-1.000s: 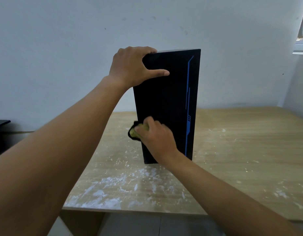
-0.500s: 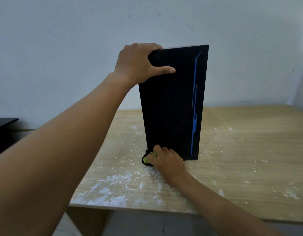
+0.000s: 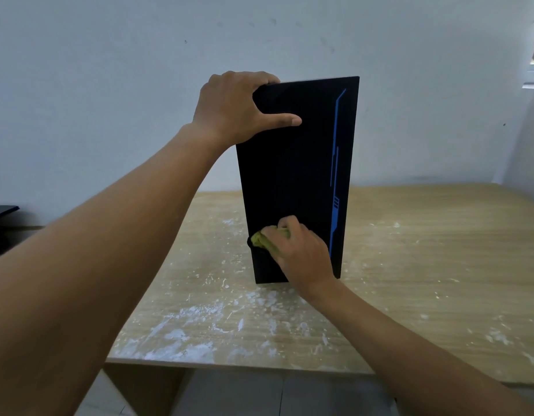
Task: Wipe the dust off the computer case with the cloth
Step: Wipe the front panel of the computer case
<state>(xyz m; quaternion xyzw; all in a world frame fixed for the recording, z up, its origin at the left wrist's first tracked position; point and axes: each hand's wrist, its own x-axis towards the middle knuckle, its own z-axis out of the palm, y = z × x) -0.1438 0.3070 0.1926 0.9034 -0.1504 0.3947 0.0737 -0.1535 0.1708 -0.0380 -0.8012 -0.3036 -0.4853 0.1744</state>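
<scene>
Left hand (image 3: 235,108) round top of upright black, blue-striped case (image 3: 295,175)

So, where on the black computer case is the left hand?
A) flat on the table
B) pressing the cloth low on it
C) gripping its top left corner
C: the left hand grips the computer case at its top left corner; the cloth is in the right hand.

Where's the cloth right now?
Head view: the yellow-green cloth is bunched under the right hand, pressed against the lower left of the black computer case, a little above the table.
</scene>
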